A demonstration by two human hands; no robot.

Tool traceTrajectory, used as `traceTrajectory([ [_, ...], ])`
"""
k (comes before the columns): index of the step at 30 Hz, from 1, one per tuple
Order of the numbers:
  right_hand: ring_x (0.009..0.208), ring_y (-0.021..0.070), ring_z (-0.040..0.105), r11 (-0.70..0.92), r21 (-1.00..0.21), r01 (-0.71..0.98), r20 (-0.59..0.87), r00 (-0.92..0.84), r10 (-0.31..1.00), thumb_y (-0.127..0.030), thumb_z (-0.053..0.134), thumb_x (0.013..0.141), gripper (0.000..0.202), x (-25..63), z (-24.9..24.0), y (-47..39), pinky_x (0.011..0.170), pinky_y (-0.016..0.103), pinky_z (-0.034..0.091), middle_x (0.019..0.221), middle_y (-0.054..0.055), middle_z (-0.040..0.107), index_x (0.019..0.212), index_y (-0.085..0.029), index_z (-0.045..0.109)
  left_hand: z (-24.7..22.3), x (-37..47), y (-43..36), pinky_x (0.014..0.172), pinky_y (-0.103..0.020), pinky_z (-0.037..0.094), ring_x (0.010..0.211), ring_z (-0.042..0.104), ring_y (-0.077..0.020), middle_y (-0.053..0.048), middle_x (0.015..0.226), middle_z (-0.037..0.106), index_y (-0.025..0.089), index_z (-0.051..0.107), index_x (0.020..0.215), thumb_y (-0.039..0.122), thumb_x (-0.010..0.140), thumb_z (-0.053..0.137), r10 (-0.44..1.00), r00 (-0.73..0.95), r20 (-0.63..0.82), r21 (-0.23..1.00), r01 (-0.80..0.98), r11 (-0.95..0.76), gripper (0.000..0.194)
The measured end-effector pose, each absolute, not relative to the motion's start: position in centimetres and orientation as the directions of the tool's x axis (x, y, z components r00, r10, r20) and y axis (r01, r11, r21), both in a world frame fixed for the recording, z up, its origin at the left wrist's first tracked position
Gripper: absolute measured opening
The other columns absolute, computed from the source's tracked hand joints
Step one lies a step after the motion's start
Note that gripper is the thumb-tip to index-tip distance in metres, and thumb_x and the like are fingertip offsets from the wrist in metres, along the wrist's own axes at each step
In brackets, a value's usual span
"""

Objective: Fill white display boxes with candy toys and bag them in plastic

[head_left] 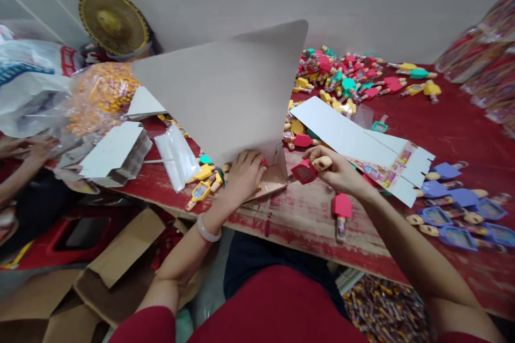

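Observation:
A display box with a large raised grey-white back panel [229, 91] stands at the front edge of the red table. My left hand [244, 174] reaches into its low tray, fingers bent over small toys; what its fingertips grip is hidden. Just right of the box, my right hand [332, 169] holds a red toy [304, 171] with a beige, face-like end. Below that hand a red toy with a clear tube [341, 214] lies on the table. Yellow toys [201, 190] lie left of the box. A flat, unfolded white card [354, 136] rests behind my right hand.
Piled red, green and yellow toys [341, 75] lie behind the box; purple toys [458, 225] lie right. Folded white cards [115, 153], clear bags [176, 156] and a yellow-filled bag [102, 94] are left. Another person's hands [40, 150] show far left. Cardboard boxes [124, 241] stand below.

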State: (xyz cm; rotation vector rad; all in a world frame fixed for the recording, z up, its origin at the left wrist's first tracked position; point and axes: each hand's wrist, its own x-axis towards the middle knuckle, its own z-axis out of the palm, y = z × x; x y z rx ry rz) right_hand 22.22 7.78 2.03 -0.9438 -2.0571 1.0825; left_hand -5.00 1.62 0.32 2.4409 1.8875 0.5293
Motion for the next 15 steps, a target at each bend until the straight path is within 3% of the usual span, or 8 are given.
traceTrajectory([
  [2, 0.108, 0.0232, 0.064, 0.571, -0.757, 0.316, 0.316, -0.587, 0.745, -0.013, 0.049, 0.079, 0.014, 19.7, 1.5, 6.9, 0.093, 0.037, 0.05, 0.118, 0.01, 0.068, 0.088, -0.023, 0.055, -0.1, -4.8, 0.9, 0.11, -0.049, 0.044, 0.131, 0.053, -0.0328, -0.014, 0.142, 0.062, 0.017, 0.062, 0.134, 0.027, 0.1, 0.055, 0.937, 0.184, 0.298, 0.23, 0.939, -0.258, 0.037],
  [4, 0.108, 0.0233, 0.064, 0.656, -0.674, 0.339, 0.346, -0.64, 0.686, -0.012, 0.048, 0.083, 0.014, 17.3, -0.3, 7.0, 0.095, 0.039, 0.05, 0.121, 0.011, 0.068, 0.088, -0.023, 0.056, -0.5, -4.8, 0.5, 0.112, -0.049, 0.042, 0.132, 0.052, -0.0329, -0.015, 0.144, 0.06, 0.016, 0.059, 0.138, 0.024, 0.099, 0.054, 0.938, 0.178, 0.296, 0.243, 0.936, -0.254, 0.04],
  [10, 0.091, 0.021, 0.064, 0.749, -0.555, 0.362, 0.235, -0.795, 0.559, -0.013, 0.056, 0.084, 0.015, 15.2, -4.2, 10.4, 0.119, 0.054, 0.031, 0.088, 0.001, 0.069, 0.095, -0.021, 0.062, -0.3, -5.1, 0.3, 0.112, -0.051, 0.042, 0.133, 0.051, -0.0351, -0.016, 0.144, 0.058, 0.016, 0.058, 0.139, 0.024, 0.098, 0.056, 0.948, 0.181, 0.262, 0.267, 0.93, -0.251, 0.042],
  [13, 0.09, 0.0218, 0.062, 0.743, -0.513, 0.429, 0.163, -0.801, 0.575, -0.009, 0.054, 0.08, 0.016, 15.0, -3.4, 11.8, 0.114, 0.051, 0.035, 0.08, 0.001, 0.066, 0.088, -0.019, 0.063, 0.5, -4.1, 0.7, 0.11, -0.053, 0.044, 0.134, 0.049, -0.0372, -0.017, 0.144, 0.056, 0.018, 0.051, 0.146, 0.028, 0.094, 0.064, 0.932, 0.232, 0.277, 0.301, 0.901, -0.314, 0.054],
  [15, 0.088, 0.0221, 0.062, 0.708, -0.525, 0.472, 0.092, -0.796, 0.599, -0.009, 0.057, 0.077, 0.014, 14.5, -2.7, 12.2, 0.106, 0.045, 0.042, 0.082, 0.003, 0.067, 0.086, -0.018, 0.063, 1.0, -3.0, 1.4, 0.104, -0.047, 0.05, 0.126, 0.057, -0.033, -0.017, 0.141, 0.056, 0.021, 0.045, 0.149, 0.027, 0.094, 0.064, 0.918, 0.304, 0.254, 0.33, 0.865, -0.378, 0.058],
])
